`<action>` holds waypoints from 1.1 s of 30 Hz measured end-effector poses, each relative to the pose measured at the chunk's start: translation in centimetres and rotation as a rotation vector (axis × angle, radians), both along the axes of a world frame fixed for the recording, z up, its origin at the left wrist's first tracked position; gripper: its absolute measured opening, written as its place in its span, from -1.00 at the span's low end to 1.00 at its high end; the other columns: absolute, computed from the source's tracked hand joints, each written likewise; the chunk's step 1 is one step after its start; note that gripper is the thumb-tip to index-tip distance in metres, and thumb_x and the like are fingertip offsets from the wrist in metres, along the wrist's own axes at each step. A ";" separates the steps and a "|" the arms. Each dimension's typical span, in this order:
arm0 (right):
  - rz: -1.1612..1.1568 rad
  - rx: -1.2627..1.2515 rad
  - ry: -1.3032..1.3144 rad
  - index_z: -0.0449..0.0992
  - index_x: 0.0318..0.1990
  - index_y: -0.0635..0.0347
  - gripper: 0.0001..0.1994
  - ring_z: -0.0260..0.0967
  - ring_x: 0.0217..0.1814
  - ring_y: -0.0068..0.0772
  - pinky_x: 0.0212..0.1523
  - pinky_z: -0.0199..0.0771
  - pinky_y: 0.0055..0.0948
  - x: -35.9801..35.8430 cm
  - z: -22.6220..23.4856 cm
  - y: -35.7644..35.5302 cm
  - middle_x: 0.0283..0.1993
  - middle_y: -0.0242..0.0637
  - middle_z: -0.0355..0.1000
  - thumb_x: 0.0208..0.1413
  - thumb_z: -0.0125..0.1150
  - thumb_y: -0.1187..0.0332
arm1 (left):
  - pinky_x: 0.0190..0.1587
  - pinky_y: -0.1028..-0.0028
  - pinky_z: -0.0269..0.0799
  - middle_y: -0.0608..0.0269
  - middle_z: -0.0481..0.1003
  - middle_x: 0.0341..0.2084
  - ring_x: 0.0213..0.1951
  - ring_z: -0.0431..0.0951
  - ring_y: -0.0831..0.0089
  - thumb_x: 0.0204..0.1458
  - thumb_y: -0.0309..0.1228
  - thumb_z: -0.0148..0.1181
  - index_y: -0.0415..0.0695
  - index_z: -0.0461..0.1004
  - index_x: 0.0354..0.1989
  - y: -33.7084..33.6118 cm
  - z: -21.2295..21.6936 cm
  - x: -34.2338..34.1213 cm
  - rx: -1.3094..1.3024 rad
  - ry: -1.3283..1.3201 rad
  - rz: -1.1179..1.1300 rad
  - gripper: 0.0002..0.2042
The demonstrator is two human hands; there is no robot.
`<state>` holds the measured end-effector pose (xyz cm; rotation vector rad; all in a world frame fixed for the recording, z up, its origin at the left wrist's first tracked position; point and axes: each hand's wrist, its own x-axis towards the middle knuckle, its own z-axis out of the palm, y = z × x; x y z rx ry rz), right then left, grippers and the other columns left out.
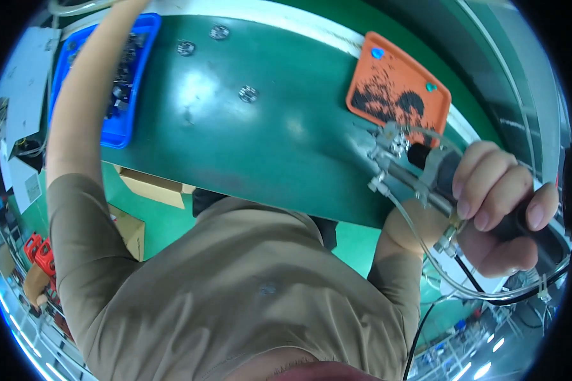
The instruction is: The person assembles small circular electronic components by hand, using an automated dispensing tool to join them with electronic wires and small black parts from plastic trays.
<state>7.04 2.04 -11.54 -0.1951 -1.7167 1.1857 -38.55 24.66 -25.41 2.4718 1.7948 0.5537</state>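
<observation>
My right hand (499, 197) is closed round the dark grip of a powered screwdriver (448, 178). A metal head with fittings and clear tubing is at its front end, hanging over the right part of the green tabletop (279, 165). Just beyond that head lies an orange tray (397, 79) strewn with tiny dark pieces, perhaps screws, and two small blue-green bits. My left forearm (76, 127) reaches up across a blue tray (147, 38) of metal parts, and the hand itself is outside the view. Small round metal parts (248, 94) lie apart on the tabletop.
Clear tubes and a black cable (467, 273) loop below the screwdriver. A pale rail (286, 14) runs along the table's far edge. Cardboard boxes (149, 187) stand on the green floor below the near edge, with red stools (39, 251) further left.
</observation>
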 end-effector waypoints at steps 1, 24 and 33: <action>0.049 -0.004 -0.054 0.35 0.16 -0.03 -0.55 0.36 -0.39 -0.57 -0.35 0.27 -0.49 0.6 0.2 0.4 -0.35 -0.47 0.40 0.33 0.11 -0.10 | -0.15 0.19 0.57 -0.09 0.63 -0.41 -0.30 0.66 -0.01 -0.12 -0.44 0.29 -0.23 0.69 -0.33 -0.1 0.4 0.6 -0.005 0.019 -0.022 -0.81; 0.113 0.069 0.067 0.37 0.01 -0.07 -0.55 0.44 -0.46 -0.62 -0.48 0.36 -0.61 0.5 -1.5 0.1 -0.37 -0.51 0.45 0.20 0.30 -0.13 | -0.02 0.27 0.40 0.34 0.55 -0.06 -0.04 0.52 0.28 -0.14 -0.40 0.45 -0.10 0.66 -0.34 -23.2 -1.9 22.6 -0.064 -0.531 -0.583 -0.83; 0.363 0.040 0.053 0.39 0.02 -0.05 -0.52 0.45 -0.50 -0.63 -0.52 0.38 -0.64 -2.6 -1.6 2.6 -0.40 -0.50 0.45 0.15 0.37 -0.11 | 0.02 0.24 0.37 0.40 0.56 -0.03 -0.01 0.49 0.26 -0.11 -0.39 0.43 -0.08 0.64 -0.39 -22.4 -2.7 22.5 -0.054 -0.566 -0.674 -0.87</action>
